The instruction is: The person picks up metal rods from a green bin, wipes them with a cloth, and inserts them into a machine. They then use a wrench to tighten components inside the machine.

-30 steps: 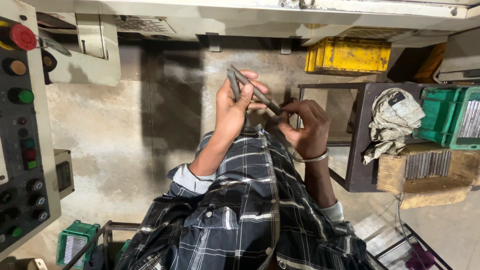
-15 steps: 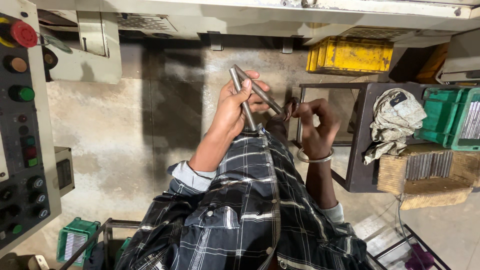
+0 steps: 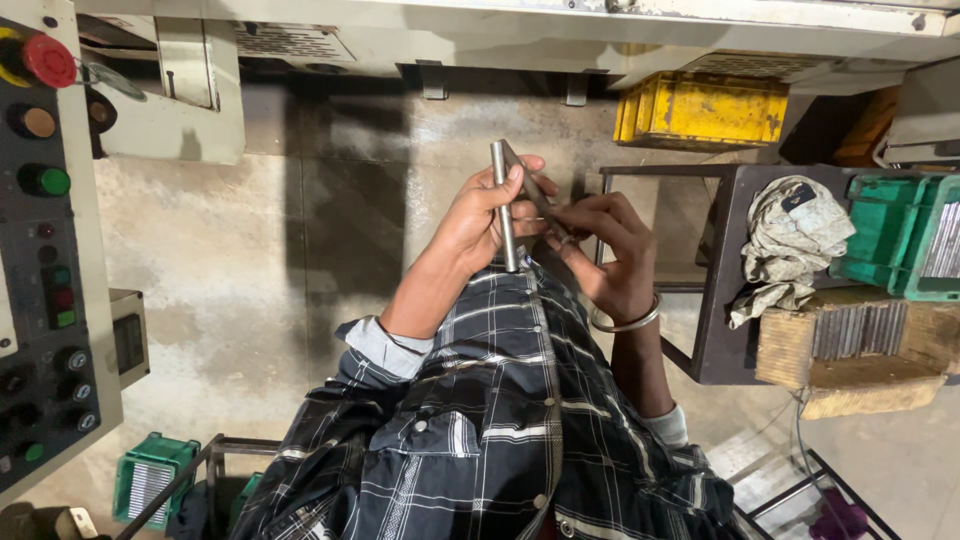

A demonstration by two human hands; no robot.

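Observation:
My left hand (image 3: 478, 222) grips a short grey metal rod (image 3: 502, 200), held nearly upright in front of my chest. A second metal rod (image 3: 533, 192) slants from the first rod's top down to my right hand (image 3: 605, 250), whose fingers pinch its lower end. The two rods cross close to their upper ends. A metal bangle (image 3: 628, 322) circles my right wrist. Both arms come out of a dark plaid shirt (image 3: 490, 430) that fills the lower middle of the view.
A machine control panel (image 3: 40, 250) with coloured buttons stands at the left. At the right are a dark metal stand (image 3: 715, 270) with a crumpled rag (image 3: 785, 245), green crates (image 3: 895, 235) of metal parts and a wooden block (image 3: 860, 355). A yellow crate (image 3: 700, 108) sits at the back.
My left hand has turned its rod from slanted to nearly upright. My right hand has closed in and taken the lower end of the second rod.

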